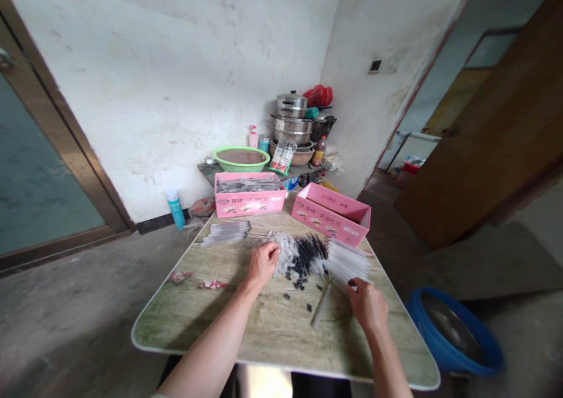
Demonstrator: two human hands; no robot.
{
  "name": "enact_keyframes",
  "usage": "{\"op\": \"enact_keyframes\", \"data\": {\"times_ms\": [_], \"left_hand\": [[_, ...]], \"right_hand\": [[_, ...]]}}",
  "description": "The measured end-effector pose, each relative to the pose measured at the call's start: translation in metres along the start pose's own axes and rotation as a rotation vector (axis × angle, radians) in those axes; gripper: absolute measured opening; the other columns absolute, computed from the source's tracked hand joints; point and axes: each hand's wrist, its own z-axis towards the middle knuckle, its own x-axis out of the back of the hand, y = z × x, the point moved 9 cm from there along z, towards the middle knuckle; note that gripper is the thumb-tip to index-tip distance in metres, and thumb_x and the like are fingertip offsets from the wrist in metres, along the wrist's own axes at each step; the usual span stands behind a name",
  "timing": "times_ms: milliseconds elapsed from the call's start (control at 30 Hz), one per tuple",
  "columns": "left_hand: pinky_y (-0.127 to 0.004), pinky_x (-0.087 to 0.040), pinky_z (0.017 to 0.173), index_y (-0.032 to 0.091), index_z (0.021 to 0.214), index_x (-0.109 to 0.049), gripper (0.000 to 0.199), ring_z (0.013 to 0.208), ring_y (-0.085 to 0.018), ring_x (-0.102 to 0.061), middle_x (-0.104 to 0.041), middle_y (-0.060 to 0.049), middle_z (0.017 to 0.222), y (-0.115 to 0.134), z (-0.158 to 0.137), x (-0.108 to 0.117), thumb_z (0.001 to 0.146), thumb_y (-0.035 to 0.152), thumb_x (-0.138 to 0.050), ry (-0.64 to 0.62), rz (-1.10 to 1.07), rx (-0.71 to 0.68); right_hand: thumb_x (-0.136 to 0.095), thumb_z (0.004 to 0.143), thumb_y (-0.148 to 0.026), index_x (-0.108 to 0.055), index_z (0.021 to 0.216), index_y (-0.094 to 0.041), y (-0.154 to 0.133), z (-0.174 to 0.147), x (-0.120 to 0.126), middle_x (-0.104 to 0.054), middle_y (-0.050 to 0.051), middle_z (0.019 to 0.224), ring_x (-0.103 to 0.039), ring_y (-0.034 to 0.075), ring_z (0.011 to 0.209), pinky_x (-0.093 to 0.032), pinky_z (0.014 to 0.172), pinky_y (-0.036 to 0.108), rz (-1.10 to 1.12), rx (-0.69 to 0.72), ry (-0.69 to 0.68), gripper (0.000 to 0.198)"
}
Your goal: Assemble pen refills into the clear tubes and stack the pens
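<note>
My left hand (264,263) is closed in a pinch at the left edge of a pile of small whitish translucent pieces (287,251); what its fingers hold is hidden. My right hand (368,305) is also pinched, at the near end of a spread of clear, thin tubes (348,262), and I cannot make out what is in it. Between the hands lie small black pieces (303,257), some scattered singly toward me. One pale tube (322,307) lies apart, left of my right hand. Farther left rests a bundle of grey-tipped tubes (226,232).
A pink box (250,203) full of thin grey sticks and a second pink box (329,215) stand along the table's (272,333) far side. Behind are a green basin (241,165) and stacked pots (292,128). A blue tub (484,351) sits at floor right.
</note>
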Motion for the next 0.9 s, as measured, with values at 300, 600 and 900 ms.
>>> {"op": "enact_keyframes", "data": {"times_ms": [300,600,900], "left_hand": [[-0.023,-0.046,0.069,0.020,0.085,-0.072,0.017,0.071,-0.015,-0.066,-0.073,-0.002,0.078,0.001,-0.001,0.005,0.086,0.016,-0.056,0.028,0.008,0.030],[-0.024,-0.048,0.072,0.020,0.087,-0.072,0.017,0.075,-0.015,-0.065,-0.073,-0.002,0.083,0.007,0.001,0.002,0.086,0.015,-0.056,0.000,-0.055,-0.015],[-0.032,-0.050,0.086,0.021,0.096,-0.073,0.019,0.093,-0.019,-0.062,-0.069,-0.006,0.094,0.063,-0.022,-0.043,0.093,0.022,-0.055,-0.227,0.059,-0.389]], "right_hand": [[-0.059,0.081,-0.029,-0.067,0.077,-0.023,0.000,0.000,-0.003,-0.068,0.006,0.063,-0.063,0.021,0.058,-0.029,0.051,0.026,0.016,0.053,0.019,0.011],[-0.068,0.072,-0.049,-0.059,0.070,-0.019,-0.049,0.014,-0.013,-0.041,-0.007,0.041,-0.031,0.009,0.036,-0.022,0.038,0.023,1.175,-0.004,-0.176,0.032],[-0.067,0.076,-0.049,-0.054,0.073,-0.020,-0.056,0.030,-0.034,-0.049,-0.007,0.049,-0.043,0.010,0.040,-0.034,0.041,0.022,1.328,-0.131,0.167,0.031]]}}
